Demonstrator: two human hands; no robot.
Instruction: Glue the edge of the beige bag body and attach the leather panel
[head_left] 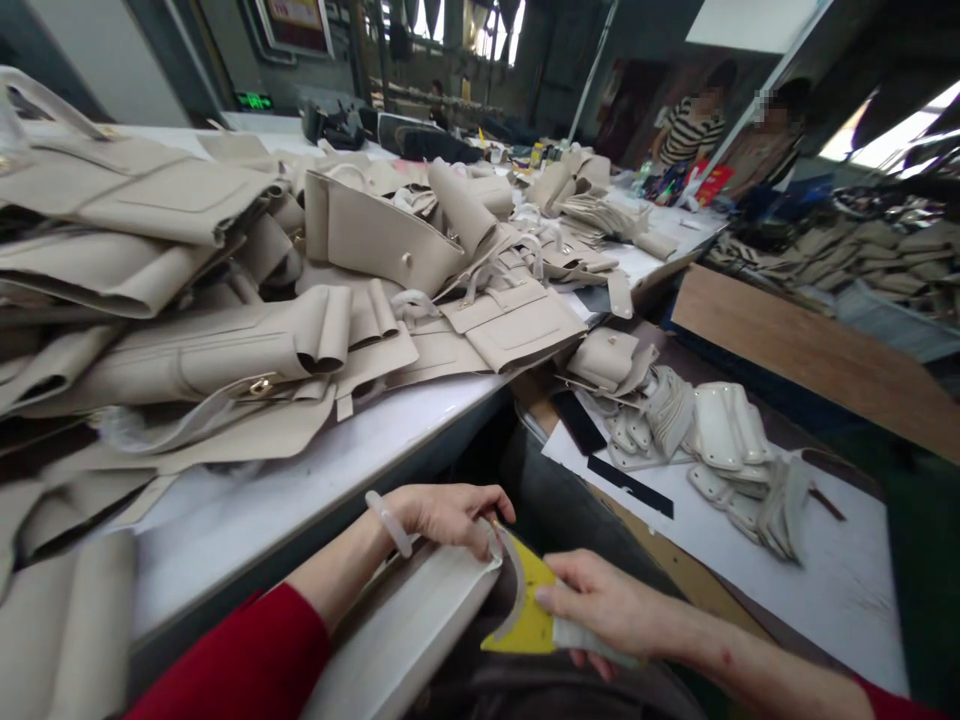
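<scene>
Two hands, left hand (450, 515) and right hand (600, 605), grip one beige panel (420, 620).

Two hands at work here, left hand (450, 515) and right hand (607, 605), one yellow card (529, 600), one beige panel (405, 630), two people (694, 125) standing beyond.

- View: single head-worn camera; no second view, so no shared ground.
- Position: at the person's head, close above the lap, beside the edge of the white table (315, 470).
- Direction: forward and down; left hand (450, 515) and right hand (607, 605) sit low in the frame, very near the lens.
- Reach: wide angle, edges bowed; beige bag pieces (225, 280) at mid-distance, two people (694, 120) far back.
</scene>
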